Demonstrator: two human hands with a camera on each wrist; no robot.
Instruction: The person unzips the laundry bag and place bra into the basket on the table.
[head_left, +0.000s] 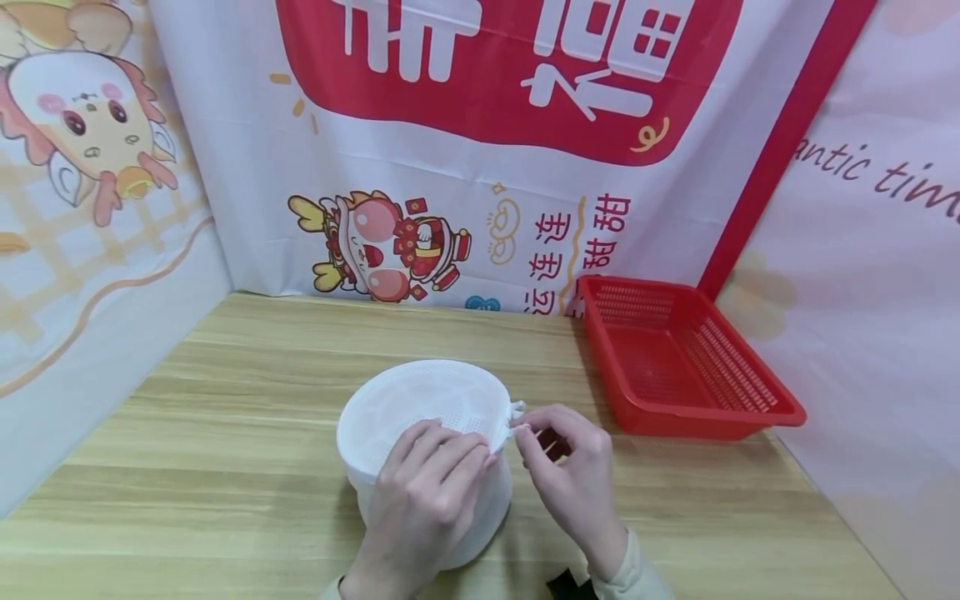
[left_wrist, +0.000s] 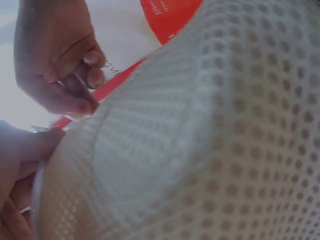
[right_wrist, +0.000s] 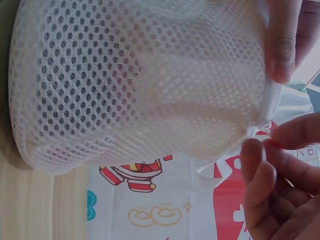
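Observation:
A white mesh laundry bag, round and drum-shaped, stands upright on the wooden table. My left hand grips its top rim on the near side, fingers lying over the mesh lid and thumb at the edge. At the rim's right side my right hand pinches a small zipper pull between thumb and fingertip. The zipper runs along the rim in the right wrist view. A white fabric loop sticks out beside those fingertips. Pale shapes show faintly through the mesh.
A red plastic basket with slotted sides stands at the back right of the table. Printed cloths hang behind and at both sides. Something small and black lies by the right sleeve.

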